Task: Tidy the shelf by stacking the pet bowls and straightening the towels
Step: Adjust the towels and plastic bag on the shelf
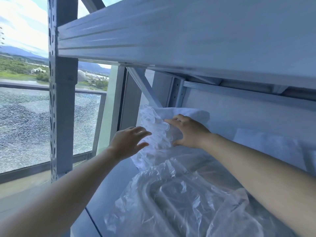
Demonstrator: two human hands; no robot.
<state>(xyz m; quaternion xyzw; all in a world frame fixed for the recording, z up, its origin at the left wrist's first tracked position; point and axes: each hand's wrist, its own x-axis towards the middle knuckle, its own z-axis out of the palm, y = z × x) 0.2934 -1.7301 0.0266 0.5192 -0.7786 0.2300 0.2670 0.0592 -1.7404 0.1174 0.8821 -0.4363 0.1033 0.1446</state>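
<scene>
Item: white towel [188, 113], back left of the shelf [116, 185]. Your left hand [127, 141] and right hand [189, 132] press it, fingers straight, gripping nothing.

- A white towel [186, 112] lies bunched at the far left of a grey metal shelf [116, 183], its left edge crumpled.
- The left hand [129, 142] has its fingers spread and straight, with the fingertips at that crumpled edge.
- The right hand [189, 131] lies flat on the towel, fingers straight and thumb stretched out below.
- Crinkled clear plastic wrap [171, 194] covers rounded things in the near part of the shelf.
- Another white towel [266, 142] lies at the right.
- Cracked balcony glass [22, 125] shows at the left.
</scene>
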